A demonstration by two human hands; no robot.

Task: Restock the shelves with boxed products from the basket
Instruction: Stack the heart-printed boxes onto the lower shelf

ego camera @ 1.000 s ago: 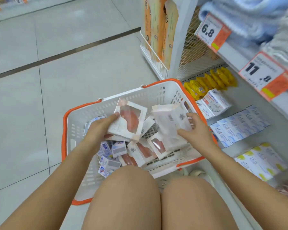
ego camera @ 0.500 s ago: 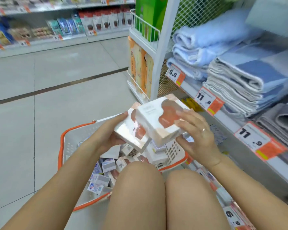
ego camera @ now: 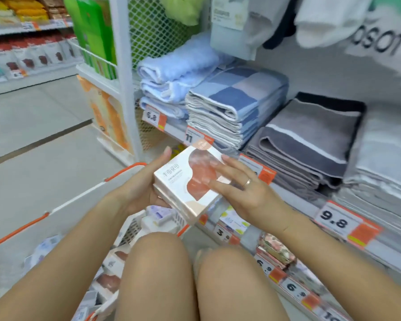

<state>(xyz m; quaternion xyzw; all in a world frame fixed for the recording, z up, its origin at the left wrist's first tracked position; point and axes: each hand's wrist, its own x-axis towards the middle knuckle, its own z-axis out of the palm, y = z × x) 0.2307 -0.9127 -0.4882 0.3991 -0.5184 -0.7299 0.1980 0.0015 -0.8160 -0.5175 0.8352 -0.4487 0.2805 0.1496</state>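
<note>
Two white boxes with salmon-pink shapes (ego camera: 183, 179) lie stacked one on the other, held up in front of the towel shelf. My left hand (ego camera: 139, 191) grips the stack from its left side and underneath, thumb pointing up along the edge. My right hand (ego camera: 245, 193) rests on the top box with straight, spread fingers. The white basket with an orange rim (ego camera: 74, 200) stands on the floor at lower left, partly behind my knees. Several more boxes (ego camera: 109, 281) lie inside it.
Folded blue and grey towels (ego camera: 229, 100) fill the shelf behind the boxes, with orange price tags (ego camera: 340, 223) along its edge. A lower shelf (ego camera: 276, 249) to the right holds small packs. A white mesh rack post (ego camera: 123, 77) stands left of the towels. Tiled floor lies to the left.
The view rose from the basket to the shelves. Both hands lifted one box each out of the basket, then brought them together into one stack, my right hand now flat on top.
</note>
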